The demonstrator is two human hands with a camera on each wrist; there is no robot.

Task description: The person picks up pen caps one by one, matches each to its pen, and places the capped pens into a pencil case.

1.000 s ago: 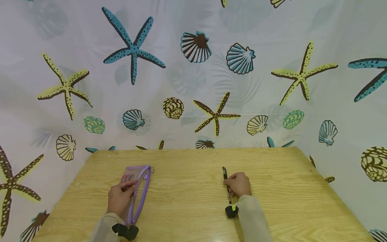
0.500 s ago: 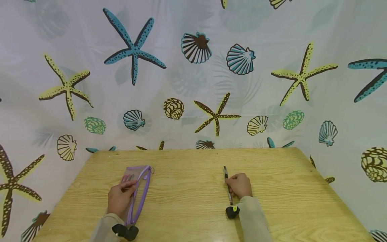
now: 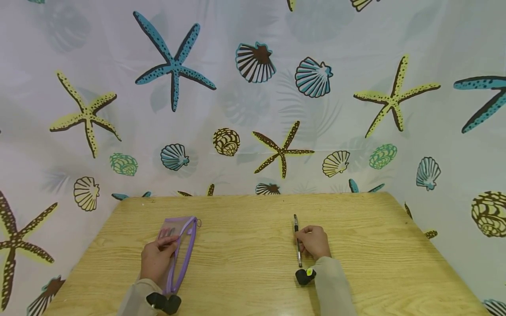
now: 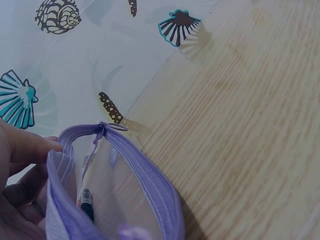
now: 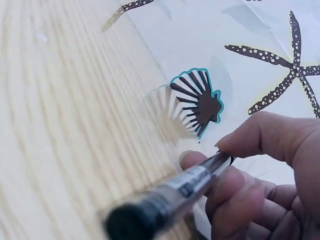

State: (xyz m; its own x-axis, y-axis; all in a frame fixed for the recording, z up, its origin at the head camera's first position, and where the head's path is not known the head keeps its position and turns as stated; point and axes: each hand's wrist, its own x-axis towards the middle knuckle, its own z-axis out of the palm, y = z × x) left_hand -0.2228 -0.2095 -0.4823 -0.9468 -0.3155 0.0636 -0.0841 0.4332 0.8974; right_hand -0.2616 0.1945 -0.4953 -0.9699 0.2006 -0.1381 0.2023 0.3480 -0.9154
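On the left of the table lies a see-through pencil case [image 3: 185, 263] with purple edging and a zip. Its mouth gapes in the left wrist view, and a pen [image 4: 87, 204] shows inside. My left hand [image 3: 155, 260] pinches the purple rim [image 4: 75, 220] between thumb and fingers. Right of the table's middle, my right hand [image 3: 314, 242] holds a black and clear pen [image 3: 297, 241] by its middle, between thumb and fingers. One end of that pen, blurred, points toward the camera in the right wrist view. Pinkish items in the case are too small to tell.
The wooden table [image 3: 245, 245] reaches back to a white curtain [image 3: 245, 105] printed with starfish and shells, which also hangs along both sides. A small ring [image 3: 199, 222] hangs at the case's far zip end. Black wrist cameras sit on both sleeves.
The pen in my right hand has turned slightly, its far end shifting a little right and away from me. My left hand and the pencil case have stayed in place.
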